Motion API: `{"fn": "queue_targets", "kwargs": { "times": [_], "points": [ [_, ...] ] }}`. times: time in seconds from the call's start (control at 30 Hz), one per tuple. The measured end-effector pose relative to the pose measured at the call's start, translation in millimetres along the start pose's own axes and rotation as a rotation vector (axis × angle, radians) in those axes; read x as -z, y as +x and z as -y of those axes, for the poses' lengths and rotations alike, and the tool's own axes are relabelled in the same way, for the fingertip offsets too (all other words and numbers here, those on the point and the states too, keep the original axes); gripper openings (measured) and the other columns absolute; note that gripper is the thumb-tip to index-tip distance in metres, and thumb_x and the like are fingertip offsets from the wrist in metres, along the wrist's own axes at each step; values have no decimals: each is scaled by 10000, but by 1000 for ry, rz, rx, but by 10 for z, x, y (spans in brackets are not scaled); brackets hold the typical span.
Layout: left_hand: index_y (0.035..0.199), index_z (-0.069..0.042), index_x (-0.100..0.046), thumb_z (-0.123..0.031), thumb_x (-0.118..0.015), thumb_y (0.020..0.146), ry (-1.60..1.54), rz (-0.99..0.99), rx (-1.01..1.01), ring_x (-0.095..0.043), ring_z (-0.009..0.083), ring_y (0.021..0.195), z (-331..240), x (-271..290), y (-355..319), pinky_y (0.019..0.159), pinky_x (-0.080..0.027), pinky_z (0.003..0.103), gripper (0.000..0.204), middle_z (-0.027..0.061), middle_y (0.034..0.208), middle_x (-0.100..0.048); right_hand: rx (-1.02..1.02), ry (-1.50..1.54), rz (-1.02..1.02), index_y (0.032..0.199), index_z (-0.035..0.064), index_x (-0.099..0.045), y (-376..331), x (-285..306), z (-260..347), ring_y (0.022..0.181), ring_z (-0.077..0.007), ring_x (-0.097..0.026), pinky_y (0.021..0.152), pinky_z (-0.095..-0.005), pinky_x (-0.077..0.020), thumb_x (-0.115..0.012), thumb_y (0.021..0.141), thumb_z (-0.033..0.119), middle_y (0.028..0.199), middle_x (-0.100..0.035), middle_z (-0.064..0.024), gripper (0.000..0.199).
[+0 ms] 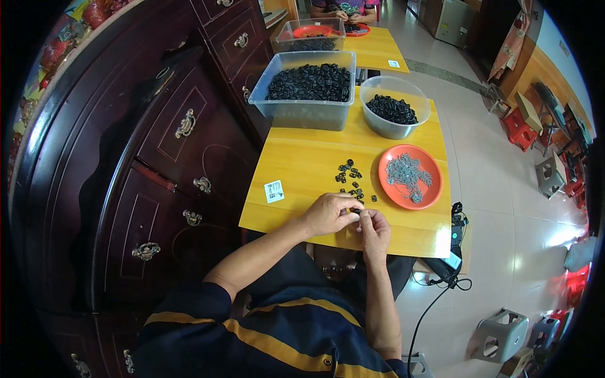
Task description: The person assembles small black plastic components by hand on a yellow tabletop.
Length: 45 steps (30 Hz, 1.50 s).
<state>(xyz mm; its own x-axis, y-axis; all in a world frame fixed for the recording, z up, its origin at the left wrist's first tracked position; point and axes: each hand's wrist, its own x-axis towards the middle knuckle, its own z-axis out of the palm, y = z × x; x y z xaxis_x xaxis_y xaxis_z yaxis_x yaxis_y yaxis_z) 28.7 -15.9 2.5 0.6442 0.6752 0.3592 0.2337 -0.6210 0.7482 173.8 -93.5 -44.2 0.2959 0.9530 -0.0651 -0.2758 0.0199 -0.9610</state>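
My left hand (329,213) and my right hand (374,230) meet over the near edge of the yellow table (287,157). Between their fingertips is a small black plastic piece (357,211), mostly covered by the fingers. Both hands are closed on it. Just beyond them lie several loose small black pieces (349,174) in a loose group. To their right, an orange-red plate (386,183) carries a heap of small silvery metal parts (406,171), too small to name.
A clear bin (302,114) and a round clear tub (395,130), both holding black pieces, stand at the table's far side. A dark wooden cabinet (183,151) rises at left. Another person (343,9) sits at a second table (375,50). Grey stools (501,334) stand right.
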Motion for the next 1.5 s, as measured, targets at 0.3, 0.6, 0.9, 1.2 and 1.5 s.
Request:
{"fn": "queue_targets", "kwargs": {
  "times": [0.3,0.6,0.9,1.2,1.5],
  "points": [
    [1035,-54,-691,-92,-654,848,284,-102,120,-655,140,698,457,1018,749,688,-528,290,194,89,836,-708,43,-99,29,975,-7,-650,24,58,-166,704,-83,-598,660,-237,-486,-608,989,171,836,-665,-16,183],
    [1075,-30,-694,-104,-669,843,146,-172,147,-705,178,811,593,965,1018,726,-559,311,245,124,985,-726,24,-110,54,970,7,-636,43,84,-179,726,-73,-601,674,-218,-473,-607,994,174,881,-684,-27,171],
    [1020,-65,-703,-230,-716,811,589,-19,156,-661,325,937,878,257,893,825,-528,436,267,137,978,-688,80,-136,39,957,-13,-655,-29,37,-120,696,-53,-580,644,-222,-478,-627,972,114,798,-651,4,131],
    [756,-67,-693,-220,-718,790,608,-17,287,-666,325,834,885,165,916,766,-527,452,159,125,848,-680,95,-153,34,951,-15,-657,-18,59,-146,709,-62,-596,653,-228,-487,-630,966,110,793,-659,-3,129],
    [792,-82,-717,-182,-694,786,566,-7,239,-661,329,848,947,159,822,772,-527,449,103,131,851,-678,94,-164,26,954,-17,-659,-15,67,-158,703,-65,-597,657,-231,-491,-633,960,108,786,-661,-5,128]
  ]
}}
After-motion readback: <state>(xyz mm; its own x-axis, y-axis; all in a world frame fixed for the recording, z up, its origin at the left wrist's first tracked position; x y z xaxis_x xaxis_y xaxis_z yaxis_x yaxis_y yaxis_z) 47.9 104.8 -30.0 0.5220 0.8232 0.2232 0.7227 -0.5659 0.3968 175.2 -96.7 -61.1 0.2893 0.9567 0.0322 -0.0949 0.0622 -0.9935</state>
